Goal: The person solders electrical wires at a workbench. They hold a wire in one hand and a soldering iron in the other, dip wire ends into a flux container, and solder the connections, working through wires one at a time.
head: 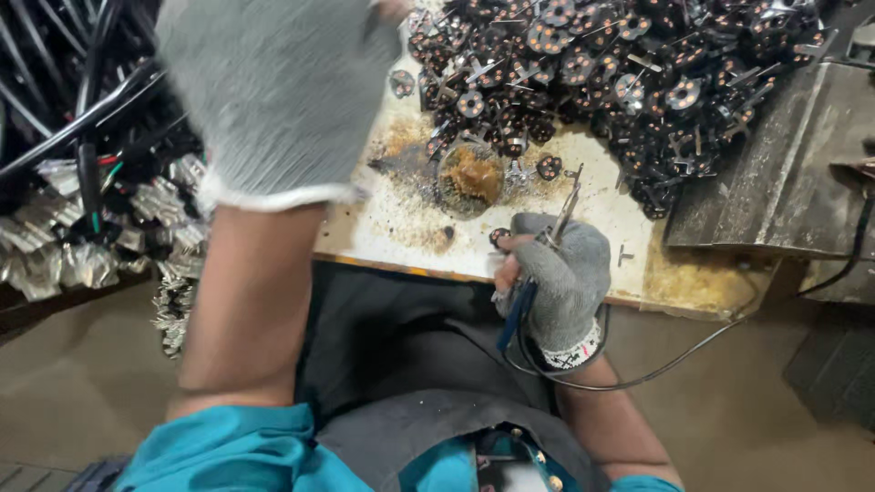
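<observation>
The right hand, in a grey knit glove, is closed around a thin metal soldering iron above the stained desk. The gloved left hand is raised close to the camera; its grip cannot be told. Black round parts lie heaped on the desk.

No packages, labels, signs, screens visible.

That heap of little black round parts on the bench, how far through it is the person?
Nothing shows a finished batch. In hand: the right hand grips a soldering iron beside one black round part, near a crusted flux pot. The left hand is raised, its hold unclear. Left: the big heap of parts.
</observation>
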The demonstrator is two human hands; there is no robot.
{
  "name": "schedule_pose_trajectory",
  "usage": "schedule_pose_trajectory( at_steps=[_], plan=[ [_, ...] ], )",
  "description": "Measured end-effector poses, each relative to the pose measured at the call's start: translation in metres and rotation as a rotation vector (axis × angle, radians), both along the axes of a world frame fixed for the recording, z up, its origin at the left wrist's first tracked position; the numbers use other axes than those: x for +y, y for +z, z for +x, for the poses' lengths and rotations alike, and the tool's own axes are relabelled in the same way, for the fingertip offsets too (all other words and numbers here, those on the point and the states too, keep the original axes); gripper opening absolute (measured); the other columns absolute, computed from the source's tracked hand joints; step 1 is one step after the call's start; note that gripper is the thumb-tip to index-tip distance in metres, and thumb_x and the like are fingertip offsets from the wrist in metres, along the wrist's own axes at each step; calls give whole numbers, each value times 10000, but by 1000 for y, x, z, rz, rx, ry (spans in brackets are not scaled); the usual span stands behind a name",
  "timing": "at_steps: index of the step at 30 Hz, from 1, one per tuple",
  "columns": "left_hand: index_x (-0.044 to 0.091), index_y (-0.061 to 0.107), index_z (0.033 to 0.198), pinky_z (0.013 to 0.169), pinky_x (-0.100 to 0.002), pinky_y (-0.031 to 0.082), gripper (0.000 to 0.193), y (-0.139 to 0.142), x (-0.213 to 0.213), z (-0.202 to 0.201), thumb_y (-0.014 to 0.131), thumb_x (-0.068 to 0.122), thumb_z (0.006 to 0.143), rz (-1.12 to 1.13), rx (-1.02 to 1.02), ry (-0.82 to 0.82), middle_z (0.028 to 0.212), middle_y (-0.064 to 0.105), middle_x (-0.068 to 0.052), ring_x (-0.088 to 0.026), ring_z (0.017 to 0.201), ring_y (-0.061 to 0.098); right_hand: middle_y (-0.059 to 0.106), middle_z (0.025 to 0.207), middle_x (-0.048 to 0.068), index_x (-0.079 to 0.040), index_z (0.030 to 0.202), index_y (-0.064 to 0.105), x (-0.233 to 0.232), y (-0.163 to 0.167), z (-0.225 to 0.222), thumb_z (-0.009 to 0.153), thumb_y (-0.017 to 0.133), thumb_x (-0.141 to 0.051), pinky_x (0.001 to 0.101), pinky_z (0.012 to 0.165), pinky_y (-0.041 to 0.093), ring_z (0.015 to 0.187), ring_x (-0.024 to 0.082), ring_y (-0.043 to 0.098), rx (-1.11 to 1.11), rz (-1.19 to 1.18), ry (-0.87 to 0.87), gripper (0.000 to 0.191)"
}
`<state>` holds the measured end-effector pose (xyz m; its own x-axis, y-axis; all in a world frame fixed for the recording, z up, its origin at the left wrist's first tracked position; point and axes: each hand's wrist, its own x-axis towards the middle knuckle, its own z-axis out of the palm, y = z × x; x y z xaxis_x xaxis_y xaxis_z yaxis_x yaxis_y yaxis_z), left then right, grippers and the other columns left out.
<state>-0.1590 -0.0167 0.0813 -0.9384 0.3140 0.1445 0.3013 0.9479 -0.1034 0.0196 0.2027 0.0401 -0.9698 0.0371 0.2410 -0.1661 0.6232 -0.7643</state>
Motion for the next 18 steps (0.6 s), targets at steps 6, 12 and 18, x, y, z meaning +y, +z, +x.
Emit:
schedule_pose_trajectory(
  at_steps=[6, 12, 18],
  plan=[
    [159, 721, 902, 555, -418, 529, 278, -40, -27, 32, 849, 372, 776, 35, 13, -29, 799, 682, -77, -284, 690, 701, 712, 744, 90, -64, 919, 727, 6, -5, -3, 867, 644, -62, 375, 676, 551, 656, 279, 690, -258, -197, -26, 98],
    [120, 735, 958, 549, -450, 522, 265, -35, -22, 32, 831, 328, 825, 80, -63, -48, 761, 682, -102, -311, 676, 696, 751, 984, 106, -101, 988, 712, 1, 3, -11, 830, 805, -72, 452, 792, 519, 877, 331, 701, 144, 232, 153, 185],
    [53, 673, 1070, 745, -346, 532, 132, -5, -52, 50, 614, 69, 953, 704, -52, -122, 951, 694, -109, -235, 841, 687, 743, 1019, 109, -77, 1059, 710, -3, 6, -4, 829, 879, -216, 424, 821, 535, 920, 317, 721, 40, 173, 86, 317]
  ],
)
